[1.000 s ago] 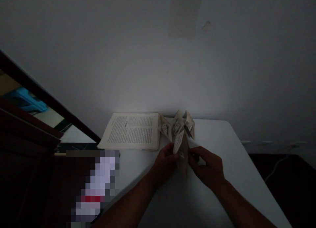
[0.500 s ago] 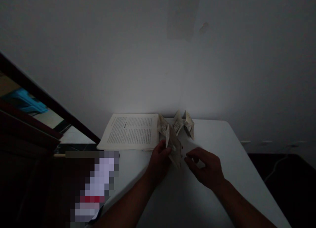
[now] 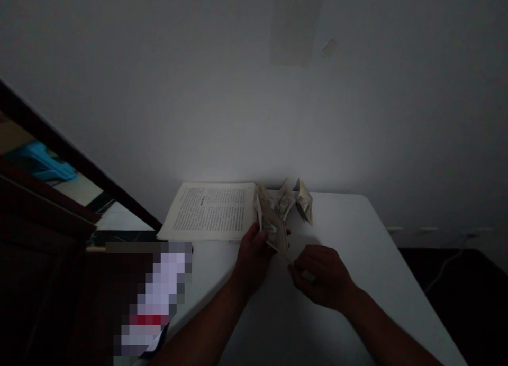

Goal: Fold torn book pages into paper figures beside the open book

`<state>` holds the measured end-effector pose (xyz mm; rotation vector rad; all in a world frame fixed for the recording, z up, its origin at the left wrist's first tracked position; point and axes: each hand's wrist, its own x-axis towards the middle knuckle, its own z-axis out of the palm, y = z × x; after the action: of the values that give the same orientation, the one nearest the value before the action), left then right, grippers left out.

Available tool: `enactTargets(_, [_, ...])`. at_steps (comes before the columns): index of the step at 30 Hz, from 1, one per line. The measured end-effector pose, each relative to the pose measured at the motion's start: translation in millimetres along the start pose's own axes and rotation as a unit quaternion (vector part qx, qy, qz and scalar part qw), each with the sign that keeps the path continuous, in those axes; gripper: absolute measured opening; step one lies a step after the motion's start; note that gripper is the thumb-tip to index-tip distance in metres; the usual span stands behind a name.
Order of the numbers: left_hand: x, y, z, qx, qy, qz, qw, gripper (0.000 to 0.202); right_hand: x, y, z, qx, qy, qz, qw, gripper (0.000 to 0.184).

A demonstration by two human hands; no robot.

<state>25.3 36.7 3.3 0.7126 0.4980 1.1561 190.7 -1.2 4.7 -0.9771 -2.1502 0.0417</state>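
In dim light, my left hand (image 3: 254, 252) grips a folded piece of printed paper (image 3: 272, 228) and holds it tilted above the white table (image 3: 357, 239). My right hand (image 3: 319, 276) pinches the paper's lower tip with curled fingers. Behind the hands, other folded printed-paper shapes (image 3: 296, 202) stand on the table. An open book (image 3: 210, 210) with printed pages lies flat at the table's far left corner, just left of my left hand.
A plain wall rises right behind the table. A dark wooden frame (image 3: 59, 149) slants on the left, with a blue object (image 3: 42, 162) behind it. A blurred-out patch (image 3: 154, 297) lies at the lower left. A cable (image 3: 444, 265) runs on the dark floor at right.
The folded paper has swung left and tilted in my left hand. My right hand let go of it, then moved down and closed on its lower tip.
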Motion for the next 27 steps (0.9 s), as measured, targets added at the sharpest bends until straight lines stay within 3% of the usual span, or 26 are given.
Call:
enactTargets(5, [2, -6, -4.3, 0.051, 0.036, 0.027, 0.998, 0.032, 1, 2, -6, -0.047, 0.07, -0.024, 0.996, 0.012])
enactTargets(7, [1, -8, -4.7, 0.087, 0.027, 0.033, 0.995, 0.035, 1, 4, -9, -0.063, 0.086, -0.021, 0.994, 0.01])
enactTargets(15, [-5, -7, 2.0, 0.189, -0.037, 0.023, 0.981, 0.035, -6, 22, -26, -0.15, 0.153, 0.091, 0.973, 0.006])
enactTargets(23, [-8, -8, 3.2, 0.215, -0.061, -0.003, 0.975, 0.032, -9, 42, -39, -0.259, 0.101, 0.24, 0.93, 0.025])
enactTargets(27, [-9, -8, 3.7, 0.215, -0.066, -0.01, 0.974, 0.031, -11, 46, -40, -0.282, 0.051, 0.272, 0.919, 0.03])
